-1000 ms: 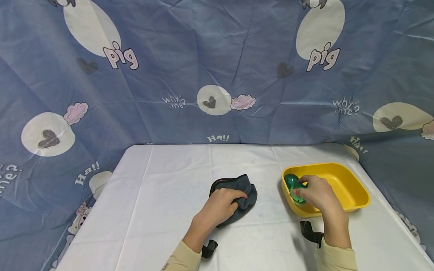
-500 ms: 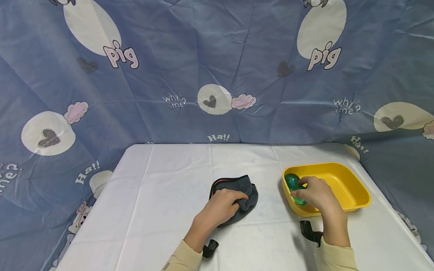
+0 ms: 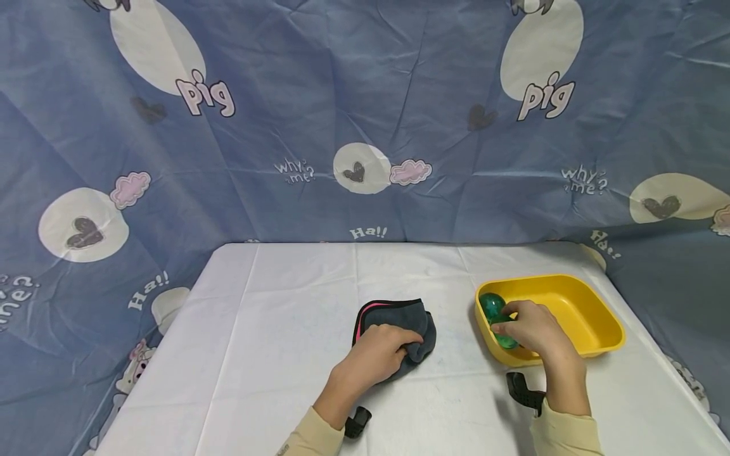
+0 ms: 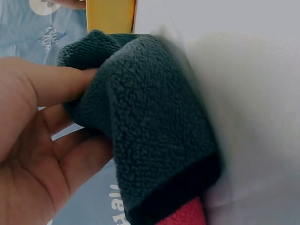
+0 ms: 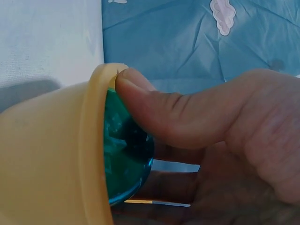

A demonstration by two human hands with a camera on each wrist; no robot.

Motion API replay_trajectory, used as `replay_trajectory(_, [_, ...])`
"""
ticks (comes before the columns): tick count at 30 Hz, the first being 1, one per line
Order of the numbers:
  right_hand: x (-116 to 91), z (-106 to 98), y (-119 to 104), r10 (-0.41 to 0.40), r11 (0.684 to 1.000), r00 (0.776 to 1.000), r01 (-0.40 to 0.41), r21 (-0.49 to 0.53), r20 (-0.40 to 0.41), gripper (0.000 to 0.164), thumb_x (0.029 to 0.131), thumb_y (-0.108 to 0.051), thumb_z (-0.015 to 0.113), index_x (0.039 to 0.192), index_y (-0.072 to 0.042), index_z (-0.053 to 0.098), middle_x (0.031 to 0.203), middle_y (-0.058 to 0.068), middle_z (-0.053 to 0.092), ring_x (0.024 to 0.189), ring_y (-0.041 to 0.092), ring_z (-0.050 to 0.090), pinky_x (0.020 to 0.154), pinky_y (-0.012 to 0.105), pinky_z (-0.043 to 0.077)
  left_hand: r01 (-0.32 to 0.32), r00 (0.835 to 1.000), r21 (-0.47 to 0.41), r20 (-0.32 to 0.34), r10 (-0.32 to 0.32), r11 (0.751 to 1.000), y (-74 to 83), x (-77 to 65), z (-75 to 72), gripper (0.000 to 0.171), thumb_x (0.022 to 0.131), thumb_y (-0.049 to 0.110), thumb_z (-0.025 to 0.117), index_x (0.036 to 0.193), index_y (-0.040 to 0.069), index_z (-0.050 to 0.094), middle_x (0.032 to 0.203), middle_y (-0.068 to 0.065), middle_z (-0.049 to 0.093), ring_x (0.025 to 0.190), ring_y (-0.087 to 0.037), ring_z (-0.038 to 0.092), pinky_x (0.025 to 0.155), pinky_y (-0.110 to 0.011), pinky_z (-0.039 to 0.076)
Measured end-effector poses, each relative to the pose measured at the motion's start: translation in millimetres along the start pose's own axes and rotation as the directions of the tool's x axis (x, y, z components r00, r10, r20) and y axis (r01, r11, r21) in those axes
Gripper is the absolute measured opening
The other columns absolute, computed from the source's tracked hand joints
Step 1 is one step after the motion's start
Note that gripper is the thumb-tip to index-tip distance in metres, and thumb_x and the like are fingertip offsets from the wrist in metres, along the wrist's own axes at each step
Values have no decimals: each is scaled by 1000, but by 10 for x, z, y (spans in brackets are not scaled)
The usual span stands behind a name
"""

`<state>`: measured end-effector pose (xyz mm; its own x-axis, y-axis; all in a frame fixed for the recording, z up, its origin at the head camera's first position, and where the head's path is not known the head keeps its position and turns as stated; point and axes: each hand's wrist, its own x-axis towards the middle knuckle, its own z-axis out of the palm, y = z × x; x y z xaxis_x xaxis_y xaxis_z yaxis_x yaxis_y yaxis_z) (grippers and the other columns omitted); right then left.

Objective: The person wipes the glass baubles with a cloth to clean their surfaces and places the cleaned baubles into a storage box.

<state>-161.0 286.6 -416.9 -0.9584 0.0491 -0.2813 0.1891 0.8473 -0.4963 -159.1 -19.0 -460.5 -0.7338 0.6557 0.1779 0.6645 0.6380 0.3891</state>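
Note:
My left hand (image 3: 373, 358) pinches a folded dark grey cloth (image 3: 393, 313) on the white table. Its black edging and pink underside show at the left edge. From the left wrist, the thumb and fingers of that hand grip a bunched fold of the fuzzy cloth (image 4: 150, 112). My right hand (image 3: 533, 326) reaches into the left end of a yellow plastic basin (image 3: 599, 316). Its thumb and fingers are around a glossy clear green ball (image 5: 126, 150), with the thumb right at the rim. A second, darker green ball (image 3: 492, 305) lies just behind, against the basin's left wall.
A white cloth covers the table (image 3: 285, 342). Behind it hangs a blue printed curtain (image 3: 274, 209). Black wrist camera mounts jut from the left wrist (image 3: 358, 422) and the right wrist (image 3: 523, 392), close over the table.
The green ball under my right hand has sunk slightly lower in the basin. My left hand has shifted a little right and nearer me, pulling the cloth, so more pink shows.

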Motion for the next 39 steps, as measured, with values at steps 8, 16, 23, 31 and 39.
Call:
replay_trajectory(8, [11,2,22,11,1000,1000,-11,17,19,54,85,-32,75,124,4,63,118,26,64,88,28,60,69,33,51,-20,999,42,-34,22,999,40,-10,10,34,95,2,57,120,22,69,105,6,75,88,-10,71,76,-26,57])
replay_trajectory(16, [22,15,35,15,999,999,-16,32,32,54,86,-32,74,125,4,63,118,27,64,83,25,62,66,31,53,78,997,32,5,-79,996,43,-14,8,26,94,5,61,116,19,55,75,0,65,56,-6,48,55,-20,40])
replay_trajectory(23, [30,36,61,7,1000,999,-8,27,34,51,86,-29,75,124,3,64,119,28,63,85,25,61,64,30,52,75,997,37,-21,-75,996,41,-20,16,20,93,5,61,108,15,50,66,1,58,53,-8,45,52,-20,37])
replay_trajectory(31, [32,50,68,9,1000,999,-10,20,34,52,85,-27,75,125,4,63,120,28,63,85,25,61,65,31,52,89,996,42,26,-91,995,41,-15,20,16,93,11,65,99,20,54,68,7,54,56,-8,44,54,-19,37])
replay_trajectory(39, [32,63,66,5,1000,999,-5,13,35,47,84,-26,75,121,2,66,114,25,65,84,24,60,64,30,51,78,996,36,33,-79,996,34,-11,59,12,92,16,69,94,23,59,73,9,59,57,-6,46,54,-18,38])
